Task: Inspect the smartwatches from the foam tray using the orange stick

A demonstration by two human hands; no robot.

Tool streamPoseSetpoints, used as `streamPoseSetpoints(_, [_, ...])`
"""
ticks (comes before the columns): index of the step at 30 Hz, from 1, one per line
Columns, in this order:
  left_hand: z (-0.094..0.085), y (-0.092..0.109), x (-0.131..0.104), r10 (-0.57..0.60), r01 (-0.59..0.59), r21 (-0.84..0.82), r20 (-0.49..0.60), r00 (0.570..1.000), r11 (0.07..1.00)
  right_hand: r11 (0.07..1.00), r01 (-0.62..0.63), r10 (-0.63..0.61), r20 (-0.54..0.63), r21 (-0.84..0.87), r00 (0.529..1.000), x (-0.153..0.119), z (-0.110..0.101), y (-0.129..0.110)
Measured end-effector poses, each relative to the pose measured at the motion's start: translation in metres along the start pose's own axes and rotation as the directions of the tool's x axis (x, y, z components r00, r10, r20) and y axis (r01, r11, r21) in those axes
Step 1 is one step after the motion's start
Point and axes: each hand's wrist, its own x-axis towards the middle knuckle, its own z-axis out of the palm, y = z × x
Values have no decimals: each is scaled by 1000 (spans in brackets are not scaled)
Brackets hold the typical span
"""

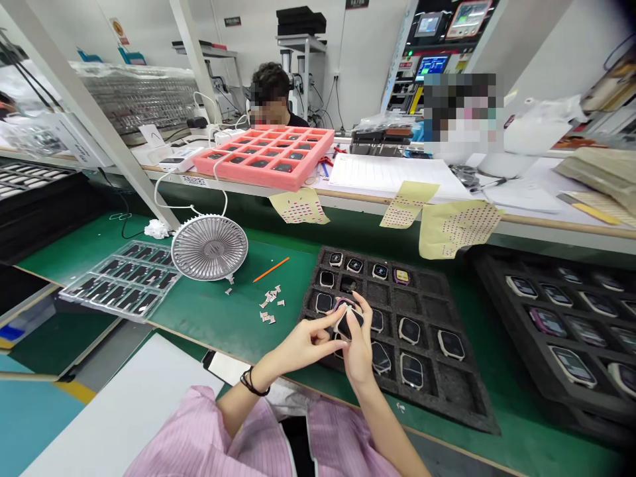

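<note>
My right hand (360, 338) grips a smartwatch case (344, 324) with a purplish rim; its fingers curl round the far side and its thumb lies across the face. From the left, my left hand (311, 341) pinches the same watch between index finger and thumb. Fingers cover much of the watch. Both hands are above a black foam tray (432, 298), where several strapless watches lie in square pockets, among them a lit yellow-faced watch (402, 276). Left of the hands, several small metal-coloured pieces (271, 305) are scattered on the green mat.
An orange stick (271, 269) and a white fan (209, 247) are on the mat (238, 338). Farther left lies a clear blister tray (124, 278). Another watch tray (541, 331) stands right. The shelf above holds a pink foam tray (303, 169) and papers (397, 173). Two people sit beyond.
</note>
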Motion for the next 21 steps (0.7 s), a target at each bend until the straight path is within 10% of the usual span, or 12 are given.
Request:
streamPoseSetpoints(7, [0, 22, 52, 380, -351, 507, 48, 924, 787, 975, 86, -54, 157, -203, 986, 35, -40, -36])
streamPoseSetpoints(16, [40, -8, 131, 273, -211, 521, -44, 961, 827, 901, 42, 47, 191, -432, 980, 101, -64, -25])
streamPoseSetpoints(21, [22, -15, 133, 316, -221, 421, -169, 934, 880, 973, -192, 223, 300, -130, 928, 120, -77, -30])
